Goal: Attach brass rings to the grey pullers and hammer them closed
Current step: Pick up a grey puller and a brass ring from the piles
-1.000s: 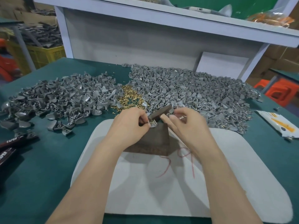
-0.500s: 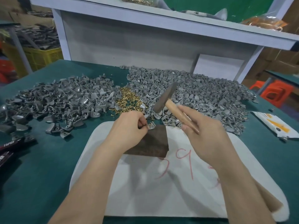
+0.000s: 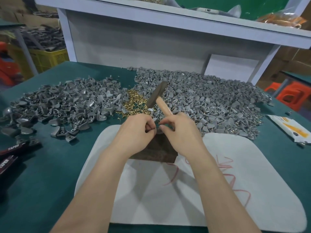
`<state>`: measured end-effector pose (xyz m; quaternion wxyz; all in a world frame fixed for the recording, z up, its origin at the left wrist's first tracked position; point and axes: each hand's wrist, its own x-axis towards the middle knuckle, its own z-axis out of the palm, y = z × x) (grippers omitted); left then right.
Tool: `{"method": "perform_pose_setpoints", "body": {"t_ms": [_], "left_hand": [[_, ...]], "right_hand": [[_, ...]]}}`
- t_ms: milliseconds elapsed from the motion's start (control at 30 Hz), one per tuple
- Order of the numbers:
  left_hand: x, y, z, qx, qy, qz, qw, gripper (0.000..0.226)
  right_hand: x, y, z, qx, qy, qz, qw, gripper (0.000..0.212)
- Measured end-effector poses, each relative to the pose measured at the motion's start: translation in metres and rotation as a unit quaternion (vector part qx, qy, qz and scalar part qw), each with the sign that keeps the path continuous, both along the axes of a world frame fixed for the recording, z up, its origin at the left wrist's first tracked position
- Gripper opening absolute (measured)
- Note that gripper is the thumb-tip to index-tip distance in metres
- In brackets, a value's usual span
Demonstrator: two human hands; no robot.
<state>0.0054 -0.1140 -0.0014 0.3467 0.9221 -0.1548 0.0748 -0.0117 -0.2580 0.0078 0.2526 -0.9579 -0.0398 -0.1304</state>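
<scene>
Centrally, both hands meet above a dark brown, rough rectangular block (image 3: 158,153) that sits at the far edge of a white rounded pad (image 3: 151,199) scribbled with red marks. The left hand (image 3: 134,134) has its fingers curled, with thumb and forefinger pinching a small grey puller (image 3: 157,131) just over the block's far edge. The fingertips hide most of the piece, and whether a ring is on it cannot be told. The right hand (image 3: 181,133) wraps its lower fingers round the pale wooden handle of a hammer (image 3: 158,94) with a dark metal head. The hammer points up and away, tilted to the left, while that hand's thumb and forefinger reach in to touch the same small piece from the right.

Behind the hands, on the dark green surface (image 3: 42,174), lies a small heap of loose brass rings (image 3: 133,102). It sits between two large heaps of grey pullers: a darker-looking left heap (image 3: 67,106) and a broader, paler right heap (image 3: 218,103). The hammer head hangs above the spot where the rings and the right heap meet.

At the surface's left edge lie black packets (image 3: 10,149) printed "TAPER". Near the right edge lies a white packet (image 3: 291,130) with orange print. A white shelf unit (image 3: 151,39) stands behind the heaps, with a yellow crate (image 3: 48,59) beyond it at the left and orange stools (image 3: 289,94) at the right.
</scene>
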Motion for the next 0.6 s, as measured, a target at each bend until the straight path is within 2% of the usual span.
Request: {"method": "perform_pose_setpoints", "body": {"t_ms": [233, 600], "left_hand": [[-0.0003, 0.0000, -0.0005, -0.004, 0.001, -0.001, 1.000, 0.008], [0.0013, 0.0003, -0.0021, -0.001, -0.002, 0.001, 1.000, 0.009]], "right_hand": [[-0.0004, -0.0007, 0.0003, -0.001, -0.001, 0.043, 0.999, 0.019], [-0.0021, 0.0017, -0.0064, -0.042, -0.036, 0.009, 0.998, 0.008]]}}
